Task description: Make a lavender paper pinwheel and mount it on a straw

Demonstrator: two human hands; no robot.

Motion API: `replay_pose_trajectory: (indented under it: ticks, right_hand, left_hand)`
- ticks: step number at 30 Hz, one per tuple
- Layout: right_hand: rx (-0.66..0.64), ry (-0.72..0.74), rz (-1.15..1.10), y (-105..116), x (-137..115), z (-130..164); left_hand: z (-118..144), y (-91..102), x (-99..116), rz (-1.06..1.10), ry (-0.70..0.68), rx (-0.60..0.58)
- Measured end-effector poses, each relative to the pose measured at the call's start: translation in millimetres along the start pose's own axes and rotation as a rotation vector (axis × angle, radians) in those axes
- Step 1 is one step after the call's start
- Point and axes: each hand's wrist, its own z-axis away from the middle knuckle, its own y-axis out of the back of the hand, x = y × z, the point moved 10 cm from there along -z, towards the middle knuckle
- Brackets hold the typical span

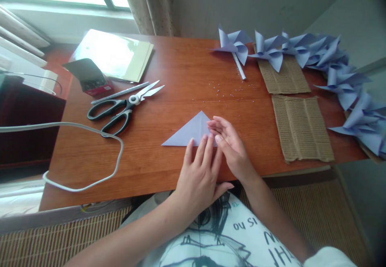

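A sheet of lilac paper [187,132], folded into a triangle with a crease down its middle, lies on the wooden table near the front edge. My left hand [200,170] rests on its lower edge, fingers stretched out and pressing on the paper. Over the right corner of the triangle is my right hand [232,144], turned on its side with the fingers extended and slightly curved. That corner is hidden beneath the hands.
Scissors [129,104], a rolled paper stick [120,93], an opened small box [90,78] and a paper stack [113,54] lie left. A white cable [120,154] loops nearby. Several pinwheels [268,48] and cardboard pieces [301,128] are right; tiny scraps [230,94] lie beyond the triangle.
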Motion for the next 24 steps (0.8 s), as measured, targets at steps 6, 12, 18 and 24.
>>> replay_pose_trajectory:
  ticks: [6,12,18,24]
  right_hand:
    - [0.018,-0.004,-0.059,2,0,-2]
    - [0.046,-0.016,-0.058,4,3,-2]
    - [0.038,-0.048,-0.066,8,2,-4]
    - [0.11,0.105,0.389,29,-29,-12]
  left_hand:
    - [16,10.1,-23,-0.034,0.029,0.029]
    - [43,25.9,-64,-0.105,0.113,0.064]
    - [53,24.0,-74,-0.116,0.117,0.071]
    - [53,23.8,-74,-0.093,0.122,0.075]
